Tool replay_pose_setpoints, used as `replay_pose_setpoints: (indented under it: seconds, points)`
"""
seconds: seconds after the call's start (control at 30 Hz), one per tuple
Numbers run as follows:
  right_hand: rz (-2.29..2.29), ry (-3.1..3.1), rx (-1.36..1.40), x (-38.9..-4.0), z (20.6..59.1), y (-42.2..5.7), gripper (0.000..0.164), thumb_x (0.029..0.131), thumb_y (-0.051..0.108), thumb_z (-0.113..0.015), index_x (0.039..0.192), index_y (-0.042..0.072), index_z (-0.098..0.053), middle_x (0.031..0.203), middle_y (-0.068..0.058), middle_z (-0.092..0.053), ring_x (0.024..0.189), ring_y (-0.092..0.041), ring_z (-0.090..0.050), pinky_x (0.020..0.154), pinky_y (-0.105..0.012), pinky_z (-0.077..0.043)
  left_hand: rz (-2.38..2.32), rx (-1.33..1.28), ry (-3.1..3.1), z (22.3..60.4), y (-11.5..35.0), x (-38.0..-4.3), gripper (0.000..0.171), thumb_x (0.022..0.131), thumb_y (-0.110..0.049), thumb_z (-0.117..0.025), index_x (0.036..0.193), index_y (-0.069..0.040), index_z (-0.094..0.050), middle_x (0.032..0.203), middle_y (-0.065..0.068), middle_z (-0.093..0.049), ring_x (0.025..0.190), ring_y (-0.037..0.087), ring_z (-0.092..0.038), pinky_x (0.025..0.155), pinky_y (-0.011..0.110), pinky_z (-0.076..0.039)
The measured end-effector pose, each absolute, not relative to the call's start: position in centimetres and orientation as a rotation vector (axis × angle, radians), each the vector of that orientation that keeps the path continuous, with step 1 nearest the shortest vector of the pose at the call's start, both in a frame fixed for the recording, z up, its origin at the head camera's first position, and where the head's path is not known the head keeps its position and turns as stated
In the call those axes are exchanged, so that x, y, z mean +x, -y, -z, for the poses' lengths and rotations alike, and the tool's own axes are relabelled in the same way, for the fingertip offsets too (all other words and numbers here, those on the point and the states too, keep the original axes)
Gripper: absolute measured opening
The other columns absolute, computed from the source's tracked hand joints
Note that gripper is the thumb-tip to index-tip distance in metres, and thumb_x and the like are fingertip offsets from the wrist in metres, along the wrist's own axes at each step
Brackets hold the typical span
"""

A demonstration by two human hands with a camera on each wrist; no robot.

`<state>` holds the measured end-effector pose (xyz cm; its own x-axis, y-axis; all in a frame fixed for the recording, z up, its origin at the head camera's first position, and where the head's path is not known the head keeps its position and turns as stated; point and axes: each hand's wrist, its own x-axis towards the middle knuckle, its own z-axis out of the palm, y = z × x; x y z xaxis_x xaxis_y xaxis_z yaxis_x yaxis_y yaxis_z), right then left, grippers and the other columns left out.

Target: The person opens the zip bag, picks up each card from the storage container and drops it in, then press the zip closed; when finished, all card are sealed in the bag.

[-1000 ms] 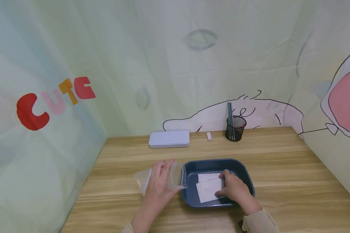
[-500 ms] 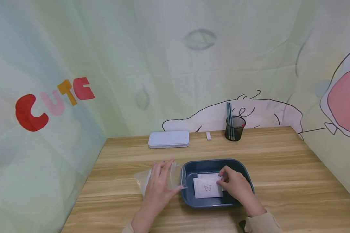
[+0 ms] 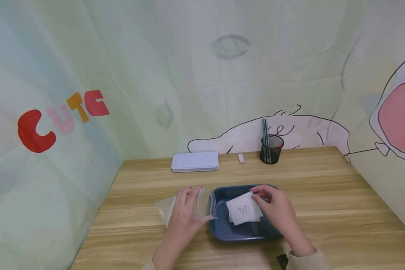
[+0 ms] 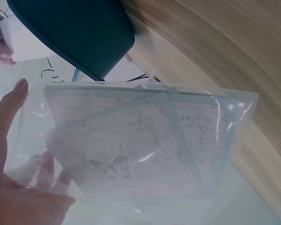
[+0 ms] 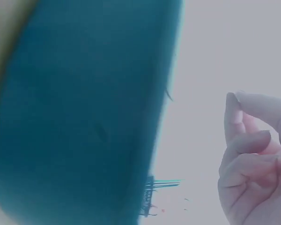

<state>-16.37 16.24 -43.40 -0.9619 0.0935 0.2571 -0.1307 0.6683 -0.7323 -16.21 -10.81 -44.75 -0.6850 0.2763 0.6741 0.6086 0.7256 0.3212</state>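
The right hand pinches a corner of a white butterfly card with thumb and forefinger, over the blue tray — another card shows beneath. The left hand, thumb and fingers well apart, grips a clear bag with cards inside, its mouth towards the tray.

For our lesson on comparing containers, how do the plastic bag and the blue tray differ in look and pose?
The plastic bag is clear, with cards showing inside; the blue tray is opaque. The bag's mouth faces sideways, held by the left hand; the tray opens upward on the table. The bag looks thin and flimsy, the tray firm-walled. Both are open containers.
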Motion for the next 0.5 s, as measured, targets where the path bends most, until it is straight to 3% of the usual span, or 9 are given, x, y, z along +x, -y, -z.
replay_pose_setpoints:
  seconds: [0.27,0.5]
  points:
    - [-1.252,2.476,-0.006,-15.1,41.1,-15.6,0.014,0.086,0.02,-0.074,0.099,0.018,-0.075,0.08,0.005,-0.066,0.061,-0.016,-0.05,0.049,-0.023,-0.041,0.727,-0.66,2.346,44.6,10.8,-16.2,0.098,0.048,-0.025,-0.096,0.133,-0.005,-0.051,0.113,0.01,-0.051,0.12,0.032,-0.047,0.109,0.049,-0.031]
    - [-1.405,2.295,0.031,-14.2,40.0,-14.6,0.012,0.084,0.018,-0.076,0.096,0.02,-0.075,0.079,0.007,-0.066,0.059,-0.016,-0.049,0.047,-0.022,-0.038,0.737,-0.664,2.358,44.5,10.7,-16.1,0.099,0.049,-0.027,-0.095,0.135,-0.005,-0.05,0.114,0.01,-0.05,0.119,0.029,-0.046,0.105,0.043,-0.039]
